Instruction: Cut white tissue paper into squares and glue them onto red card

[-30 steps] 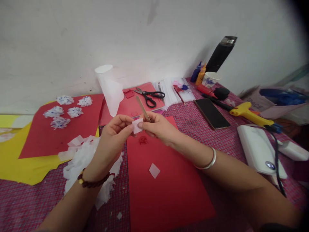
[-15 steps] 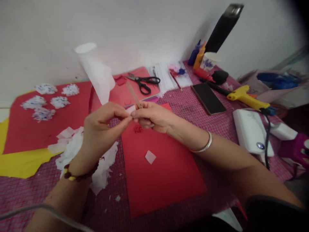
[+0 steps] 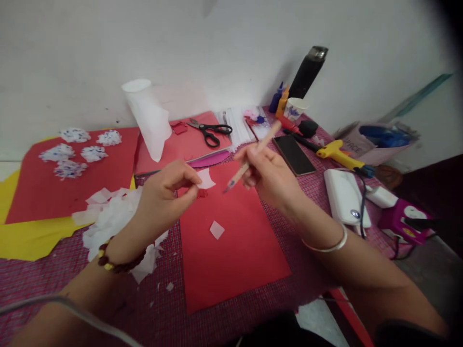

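Observation:
Between the thumb and fingers of my left hand (image 3: 173, 190) is a small square of thin white paper (image 3: 206, 179), held over the red sheet. My right hand (image 3: 265, 173) is closed around a wooden pencil (image 3: 268, 136), its dark, stained tip pointing down and left toward the paper square without touching it. On the red sheet (image 3: 235, 260) below lies another white square (image 3: 217, 230). A small red blob (image 3: 201, 193) sits near the sheet's top edge, partly behind my left hand. Left of the sheet is a heap of white paper squares (image 3: 112, 217).
Several white-and-blue paper puffs (image 3: 70, 168) rest on a red sheet at left. A white paper roll (image 3: 146, 120) leans on the wall near black scissors (image 3: 213, 129). At right are a phone (image 3: 294, 154), a yellow glue gun (image 3: 338, 153), a power bank (image 3: 345, 197) and paint bottles (image 3: 282, 102).
My hands have moved apart. My right hand has gone right, and its pencil now points down toward the left. The paper square stays in my left hand. The camera view has shifted.

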`<state>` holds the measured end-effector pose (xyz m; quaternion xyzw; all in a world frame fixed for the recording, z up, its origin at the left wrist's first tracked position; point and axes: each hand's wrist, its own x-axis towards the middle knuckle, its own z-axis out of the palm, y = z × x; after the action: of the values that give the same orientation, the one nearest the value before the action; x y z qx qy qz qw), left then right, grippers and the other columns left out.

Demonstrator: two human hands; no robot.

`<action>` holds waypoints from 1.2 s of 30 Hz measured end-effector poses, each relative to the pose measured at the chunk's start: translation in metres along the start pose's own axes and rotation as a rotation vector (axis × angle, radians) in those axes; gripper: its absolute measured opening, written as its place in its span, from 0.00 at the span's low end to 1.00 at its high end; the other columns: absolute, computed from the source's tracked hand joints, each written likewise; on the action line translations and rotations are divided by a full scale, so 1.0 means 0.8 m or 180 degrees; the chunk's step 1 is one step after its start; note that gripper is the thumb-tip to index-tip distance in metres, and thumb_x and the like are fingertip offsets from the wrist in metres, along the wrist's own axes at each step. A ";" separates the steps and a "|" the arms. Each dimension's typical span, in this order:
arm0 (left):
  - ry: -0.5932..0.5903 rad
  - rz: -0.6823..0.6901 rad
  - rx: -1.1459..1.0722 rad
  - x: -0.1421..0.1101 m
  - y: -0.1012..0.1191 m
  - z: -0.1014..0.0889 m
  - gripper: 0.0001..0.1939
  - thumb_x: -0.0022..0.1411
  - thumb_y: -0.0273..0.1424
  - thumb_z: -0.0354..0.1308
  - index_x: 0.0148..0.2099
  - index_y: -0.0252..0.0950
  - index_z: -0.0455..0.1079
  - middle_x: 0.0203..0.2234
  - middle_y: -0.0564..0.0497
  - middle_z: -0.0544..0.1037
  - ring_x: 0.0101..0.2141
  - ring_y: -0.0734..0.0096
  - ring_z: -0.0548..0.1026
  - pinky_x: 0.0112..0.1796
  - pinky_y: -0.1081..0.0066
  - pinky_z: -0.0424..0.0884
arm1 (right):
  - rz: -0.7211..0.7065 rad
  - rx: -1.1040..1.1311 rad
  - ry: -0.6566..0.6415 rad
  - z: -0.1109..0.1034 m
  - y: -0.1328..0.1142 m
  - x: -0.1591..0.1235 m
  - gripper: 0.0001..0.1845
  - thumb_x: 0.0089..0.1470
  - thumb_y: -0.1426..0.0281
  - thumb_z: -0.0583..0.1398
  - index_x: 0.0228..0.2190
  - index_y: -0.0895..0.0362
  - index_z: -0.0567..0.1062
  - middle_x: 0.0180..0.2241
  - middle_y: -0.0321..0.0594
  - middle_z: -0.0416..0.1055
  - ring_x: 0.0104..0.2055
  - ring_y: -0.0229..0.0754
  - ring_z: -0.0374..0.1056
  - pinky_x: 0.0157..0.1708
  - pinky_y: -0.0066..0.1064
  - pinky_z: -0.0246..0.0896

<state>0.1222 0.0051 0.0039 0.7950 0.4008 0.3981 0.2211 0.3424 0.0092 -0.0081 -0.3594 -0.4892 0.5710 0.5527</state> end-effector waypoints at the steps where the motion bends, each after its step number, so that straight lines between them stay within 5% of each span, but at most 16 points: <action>1: 0.0000 -0.0003 -0.0051 -0.006 0.004 0.000 0.09 0.54 0.19 0.55 0.31 0.39 0.69 0.28 0.53 0.74 0.30 0.72 0.72 0.30 0.71 0.67 | -0.0058 0.0073 -0.0047 0.002 0.002 -0.010 0.16 0.56 0.54 0.63 0.32 0.55 0.75 0.21 0.30 0.67 0.19 0.30 0.59 0.18 0.24 0.55; 12: 0.0308 -0.0515 -0.0604 -0.066 0.002 0.008 0.07 0.55 0.20 0.58 0.33 0.37 0.71 0.29 0.53 0.72 0.32 0.73 0.72 0.33 0.72 0.68 | -0.0054 0.0203 -0.0502 0.021 0.029 -0.038 0.12 0.57 0.60 0.62 0.34 0.56 0.76 0.26 0.34 0.76 0.20 0.30 0.65 0.22 0.25 0.61; 20: 0.0395 -0.0731 -0.0919 -0.067 0.000 0.008 0.06 0.55 0.21 0.62 0.34 0.38 0.72 0.30 0.53 0.73 0.33 0.73 0.72 0.35 0.74 0.68 | -0.0030 0.0070 -0.0570 0.024 0.038 -0.038 0.10 0.58 0.62 0.61 0.34 0.57 0.75 0.26 0.35 0.75 0.21 0.30 0.65 0.22 0.25 0.60; 27: 0.0887 -0.1281 -0.1741 -0.065 0.000 0.019 0.11 0.52 0.23 0.67 0.39 0.38 0.73 0.28 0.55 0.75 0.29 0.77 0.73 0.32 0.78 0.69 | 0.0069 0.0245 -0.0518 0.025 0.041 -0.038 0.09 0.57 0.62 0.62 0.35 0.56 0.75 0.27 0.34 0.75 0.21 0.30 0.65 0.22 0.24 0.61; 36: 0.1036 -0.2023 -0.2758 -0.057 0.000 0.030 0.08 0.45 0.27 0.71 0.29 0.36 0.76 0.27 0.53 0.79 0.28 0.77 0.75 0.32 0.77 0.73 | 0.0248 0.0553 -0.0455 0.029 0.052 -0.043 0.09 0.53 0.64 0.65 0.35 0.55 0.75 0.30 0.34 0.77 0.22 0.30 0.68 0.24 0.25 0.65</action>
<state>0.1250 -0.0324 -0.0307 0.3999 0.4494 0.5577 0.5719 0.3135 -0.0247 -0.0460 -0.2873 -0.4617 0.6564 0.5229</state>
